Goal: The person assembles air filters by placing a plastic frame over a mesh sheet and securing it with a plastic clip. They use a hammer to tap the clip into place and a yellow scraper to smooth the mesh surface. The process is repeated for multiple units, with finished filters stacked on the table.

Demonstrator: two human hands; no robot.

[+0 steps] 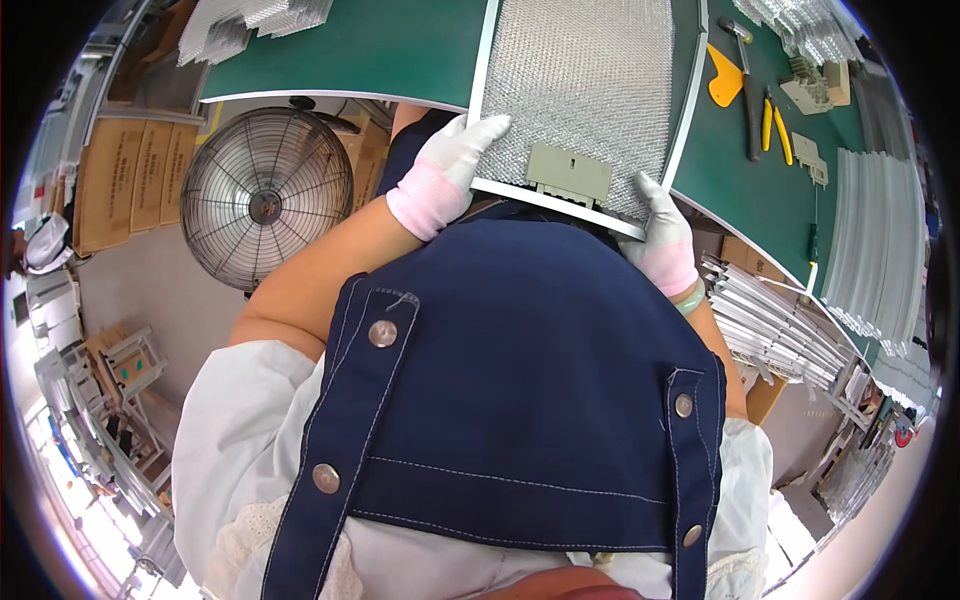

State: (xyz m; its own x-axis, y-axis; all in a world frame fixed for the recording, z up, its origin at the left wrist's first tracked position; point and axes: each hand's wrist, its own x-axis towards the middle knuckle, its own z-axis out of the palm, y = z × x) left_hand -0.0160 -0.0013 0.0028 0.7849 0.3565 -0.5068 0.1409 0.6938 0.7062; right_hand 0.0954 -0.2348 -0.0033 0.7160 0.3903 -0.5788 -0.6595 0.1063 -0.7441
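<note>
In the head view, a mesh panel with silver edging lies in front of the person's body, its near end reaching past the edge of a green table and the rest running away over the tabletop to the upper rim. The left hand, in a white glove with a pink cuff, grips the panel's near left corner, its thumb side up on the mesh. The right hand, gloved alike, closes on the near right corner with its thumb over the edging; the fingers beneath are hidden. Between the hands, a flat grey-green plastic piece sits at the near edge of the panel, touching neither hand. A pale green bangle circles the right wrist, and a navy apron fills the middle. On the table to the right lie an orange scraper, a hammer with a dark handle and yellow-handled pliers, with a stack of pale metal strips farther right. Left of the person stand a round black fan and, beyond it, brown cardboard boxes.
</note>
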